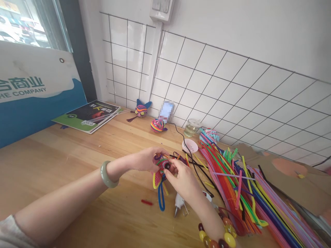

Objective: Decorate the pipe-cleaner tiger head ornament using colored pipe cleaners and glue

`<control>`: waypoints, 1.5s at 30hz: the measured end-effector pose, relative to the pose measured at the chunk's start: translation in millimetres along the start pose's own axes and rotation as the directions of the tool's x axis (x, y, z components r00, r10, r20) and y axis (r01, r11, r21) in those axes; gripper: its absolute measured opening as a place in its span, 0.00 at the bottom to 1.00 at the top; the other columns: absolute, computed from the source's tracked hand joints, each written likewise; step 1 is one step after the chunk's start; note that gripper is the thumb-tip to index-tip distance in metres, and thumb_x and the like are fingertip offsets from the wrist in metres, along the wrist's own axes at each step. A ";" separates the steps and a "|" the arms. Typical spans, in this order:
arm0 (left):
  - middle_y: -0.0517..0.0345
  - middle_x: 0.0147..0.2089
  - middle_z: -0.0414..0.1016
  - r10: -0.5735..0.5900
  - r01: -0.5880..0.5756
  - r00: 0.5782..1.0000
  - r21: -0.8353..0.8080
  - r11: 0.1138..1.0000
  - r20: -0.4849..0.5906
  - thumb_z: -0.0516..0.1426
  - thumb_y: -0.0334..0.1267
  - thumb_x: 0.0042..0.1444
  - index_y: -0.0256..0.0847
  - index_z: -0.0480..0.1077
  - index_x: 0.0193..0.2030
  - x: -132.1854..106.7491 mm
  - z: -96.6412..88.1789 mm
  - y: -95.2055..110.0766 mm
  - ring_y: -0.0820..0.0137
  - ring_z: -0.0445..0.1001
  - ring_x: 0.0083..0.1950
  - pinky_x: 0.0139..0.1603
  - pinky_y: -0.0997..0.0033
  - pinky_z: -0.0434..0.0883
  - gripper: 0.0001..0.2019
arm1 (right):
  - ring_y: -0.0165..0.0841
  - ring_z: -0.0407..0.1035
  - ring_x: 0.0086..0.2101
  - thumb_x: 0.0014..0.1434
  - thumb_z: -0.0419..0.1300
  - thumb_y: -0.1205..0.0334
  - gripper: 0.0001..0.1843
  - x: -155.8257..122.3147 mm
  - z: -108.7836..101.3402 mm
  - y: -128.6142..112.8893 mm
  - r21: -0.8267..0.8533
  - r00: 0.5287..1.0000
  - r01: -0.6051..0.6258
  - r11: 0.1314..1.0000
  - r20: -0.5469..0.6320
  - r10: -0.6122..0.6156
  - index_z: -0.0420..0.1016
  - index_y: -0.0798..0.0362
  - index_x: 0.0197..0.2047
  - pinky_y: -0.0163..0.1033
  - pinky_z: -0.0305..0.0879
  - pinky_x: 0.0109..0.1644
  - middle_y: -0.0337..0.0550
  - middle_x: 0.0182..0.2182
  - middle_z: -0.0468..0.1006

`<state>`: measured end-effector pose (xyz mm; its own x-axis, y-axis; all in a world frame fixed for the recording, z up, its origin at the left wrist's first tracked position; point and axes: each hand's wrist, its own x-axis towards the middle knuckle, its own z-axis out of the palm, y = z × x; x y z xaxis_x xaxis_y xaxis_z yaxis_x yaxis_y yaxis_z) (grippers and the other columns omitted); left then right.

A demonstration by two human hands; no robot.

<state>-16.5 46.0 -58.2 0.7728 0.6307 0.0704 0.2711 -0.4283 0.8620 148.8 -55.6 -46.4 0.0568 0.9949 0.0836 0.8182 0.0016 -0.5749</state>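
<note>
My left hand (146, 159) and my right hand (182, 179) meet over the wooden table (64, 155), both closed on a small multicoloured pipe-cleaner figure (161, 164) with a black bead eye. Yellow and blue pipe-cleaner loops (160, 193) hang down from the figure to the table. A jade bangle (108, 175) circles my left wrist, and a beaded bracelet (218, 237) my right.
A big pile of coloured pipe cleaners (248, 193) lies at the right. A white glue gun (179, 202) and a red scrap (146, 202) lie near my hands. Two finished figures (141, 110), a pink dish (190, 145), a glass (191, 127) and a booklet (89, 115) stand farther back.
</note>
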 end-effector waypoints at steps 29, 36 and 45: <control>0.49 0.52 0.74 -0.139 0.190 0.919 -0.107 0.976 0.370 0.68 0.33 0.37 0.47 0.50 0.69 -6.1 -34.4 -23.0 0.58 0.75 0.50 0.48 0.62 0.72 0.51 | 0.36 0.71 0.34 0.57 0.56 0.60 0.16 -1.0 -1.3 -0.5 0.024 1.000 -0.005 1.000 -0.017 0.006 0.74 0.54 0.48 0.40 0.66 0.41 0.43 0.32 0.76; 0.47 0.53 0.74 -0.047 0.112 0.959 -0.221 0.969 0.281 0.70 0.35 0.37 0.45 0.42 0.71 -1.8 -9.2 -39.0 0.60 0.76 0.49 0.47 0.64 0.72 0.58 | 0.36 0.71 0.34 0.56 0.57 0.59 0.16 -0.6 -0.3 1.3 0.039 1.000 -0.010 0.999 -0.025 0.011 0.74 0.53 0.47 0.40 0.67 0.40 0.42 0.32 0.76; 0.47 0.48 0.75 0.011 0.053 0.986 -0.374 0.926 0.167 0.71 0.38 0.38 0.42 0.44 0.71 1.3 -5.2 -39.9 0.63 0.75 0.46 0.47 0.61 0.71 0.56 | 0.36 0.72 0.33 0.56 0.57 0.59 0.17 0.5 -3.5 0.8 0.183 0.999 -0.018 0.983 -0.038 0.026 0.75 0.55 0.47 0.40 0.69 0.39 0.44 0.32 0.77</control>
<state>-29.3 67.3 -89.9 0.8610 0.5086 -0.0050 0.0775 -0.1214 0.9896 151.6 -55.5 -44.0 0.0996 0.9900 0.0995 0.6988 0.0016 -0.7153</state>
